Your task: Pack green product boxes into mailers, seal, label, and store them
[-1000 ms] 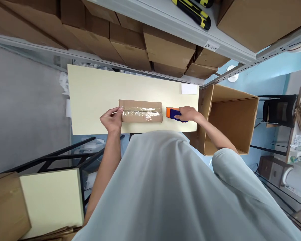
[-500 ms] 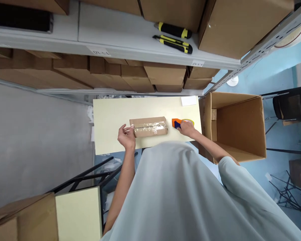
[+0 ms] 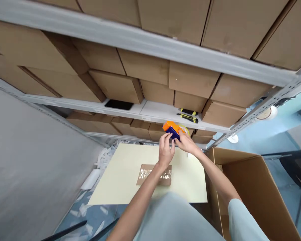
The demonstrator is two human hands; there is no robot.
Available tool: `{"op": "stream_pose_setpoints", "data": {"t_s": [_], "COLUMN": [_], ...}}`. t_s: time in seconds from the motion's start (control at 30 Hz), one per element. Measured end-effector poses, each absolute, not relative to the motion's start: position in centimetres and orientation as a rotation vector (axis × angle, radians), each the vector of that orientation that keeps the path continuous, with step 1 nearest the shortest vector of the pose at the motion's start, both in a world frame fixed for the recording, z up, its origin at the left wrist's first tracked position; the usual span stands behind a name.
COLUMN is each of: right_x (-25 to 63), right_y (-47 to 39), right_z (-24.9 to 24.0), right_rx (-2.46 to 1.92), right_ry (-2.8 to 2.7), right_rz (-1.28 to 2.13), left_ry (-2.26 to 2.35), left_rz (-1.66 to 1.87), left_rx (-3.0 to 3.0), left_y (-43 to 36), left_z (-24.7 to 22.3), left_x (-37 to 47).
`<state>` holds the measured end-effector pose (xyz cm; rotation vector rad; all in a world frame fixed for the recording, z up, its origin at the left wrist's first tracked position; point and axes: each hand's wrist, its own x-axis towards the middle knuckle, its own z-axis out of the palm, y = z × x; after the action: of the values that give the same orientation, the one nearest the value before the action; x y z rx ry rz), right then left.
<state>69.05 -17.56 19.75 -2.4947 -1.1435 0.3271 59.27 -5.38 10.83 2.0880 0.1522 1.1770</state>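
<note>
An orange and dark-blue tape dispenser [image 3: 172,130] with a roll of tape is raised above the table. My right hand [image 3: 185,142] is closed around its right side. At its lower left, the fingers of my left hand [image 3: 166,149] are bent against the blue part; whether they pinch the tape end is too small to see. Below my left forearm a small cardboard box [image 3: 145,173] lies on the pale table [image 3: 188,182], with shiny clear tape along its top. The forearm hides part of the box.
A metal shelf [image 3: 140,33] full of cardboard boxes rises in front. Two yellow-black utility knives [image 3: 188,117] and a flat black object [image 3: 119,104] lie on one shelf level. A large open carton [image 3: 251,187] stands right of the table. Paper scraps litter the floor at left.
My right hand has lifted the tape dispenser off the table. My left hand has left the small box and moved up to the dispenser. The view has tilted up towards the shelves.
</note>
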Motion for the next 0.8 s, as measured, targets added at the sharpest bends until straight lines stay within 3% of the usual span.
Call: {"op": "stream_pose_setpoints", "data": {"t_s": [0.13,0.4,0.63,0.8], "right_x": [74.4,79.8,79.5,76.2], "right_y": [-10.4,-0.8,0.5,-5.2], "right_z": [23.4,24.6,22.1,17.1], "right_rx": [-2.504,-2.791,-2.809,-2.586], "right_ry": [-1.278,-1.216,-1.173,-1.149], "right_rz": [0.108,0.216,0.051,-0.267], "left_ry": [0.257,0.409,0.38,0.576], "left_rz": [1.188,0.706,0.731,0.572], "left_rx": [2.14,2.354,2.293,2.202], "left_y": [-1.0,4.7,3.8,3.4], "left_z": [13.4,13.2,8.0,1.4], "left_x": [64.6,70.2,64.9,55.2]}}
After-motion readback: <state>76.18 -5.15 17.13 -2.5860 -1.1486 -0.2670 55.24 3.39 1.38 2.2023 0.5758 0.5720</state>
